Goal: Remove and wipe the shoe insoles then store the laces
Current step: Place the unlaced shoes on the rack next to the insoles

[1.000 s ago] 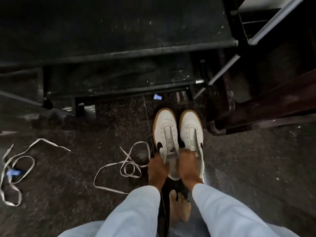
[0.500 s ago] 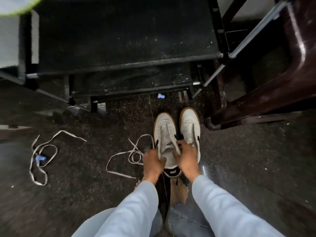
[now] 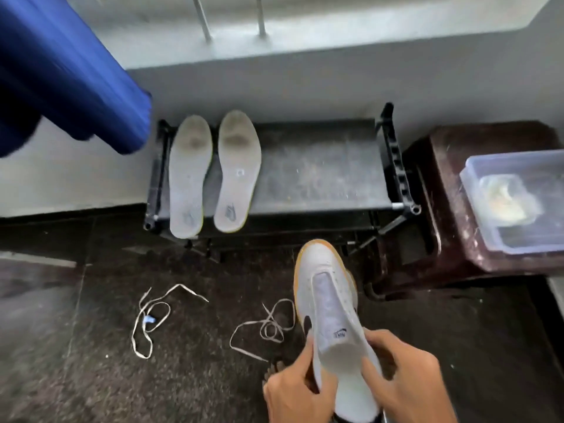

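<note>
Dark speckled floor [image 3: 91, 377], low black rack [image 3: 320, 178] against a pale wall. Shoe [image 3: 326, 294] is held at its heel end by both hands: left hand [image 3: 293, 392] curled round one side, right hand [image 3: 409, 383] round the other. Long axis runs away from the person, toe toward the rack. Nearer lace [image 3: 265, 326] lies loose on the floor just left of the shoe, so the left hand is closer. Other lace [image 3: 146, 325] is further left. Insoles [image 3: 189, 178] are side by side on the rack, ahead-left, heels nearest, toes to the wall. Wiping looks next.
</note>
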The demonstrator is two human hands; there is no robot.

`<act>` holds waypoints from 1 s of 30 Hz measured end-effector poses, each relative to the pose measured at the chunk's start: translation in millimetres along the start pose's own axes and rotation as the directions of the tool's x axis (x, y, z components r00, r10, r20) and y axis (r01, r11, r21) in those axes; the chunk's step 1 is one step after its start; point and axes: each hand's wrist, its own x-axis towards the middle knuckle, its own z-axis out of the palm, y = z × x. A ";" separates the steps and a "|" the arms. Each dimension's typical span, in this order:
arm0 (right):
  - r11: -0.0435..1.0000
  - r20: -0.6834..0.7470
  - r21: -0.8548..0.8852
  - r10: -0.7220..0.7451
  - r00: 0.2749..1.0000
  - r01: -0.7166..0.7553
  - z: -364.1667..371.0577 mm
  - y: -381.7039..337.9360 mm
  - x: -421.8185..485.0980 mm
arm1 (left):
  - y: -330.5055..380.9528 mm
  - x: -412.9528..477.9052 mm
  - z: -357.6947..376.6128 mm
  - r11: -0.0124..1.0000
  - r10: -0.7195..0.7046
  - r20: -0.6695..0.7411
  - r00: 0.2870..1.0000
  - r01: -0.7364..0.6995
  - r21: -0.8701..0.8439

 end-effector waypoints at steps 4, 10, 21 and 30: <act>0.991 -0.064 0.020 -0.135 0.989 0.136 -65.0 -60.6 9.8 | 66.1 7.8 -46.0 0.982 0.139 -0.143 0.980 -0.155 -0.105; 0.966 -0.236 0.014 -0.249 0.939 0.259 -72.7 -91.3 94.6 | 118.9 88.9 -62.0 0.968 0.244 -0.138 0.960 -0.250 -0.027; 0.947 -0.271 -0.014 -0.312 0.911 0.320 -24.8 -112.9 246.2 | 133.7 231.3 -45.8 0.967 0.254 -0.122 0.960 -0.254 0.010; 0.960 -0.244 0.004 -0.271 0.931 0.280 -31.8 -110.6 268.3 | 137.6 250.0 -32.3 0.934 0.354 -0.173 0.919 -0.340 0.107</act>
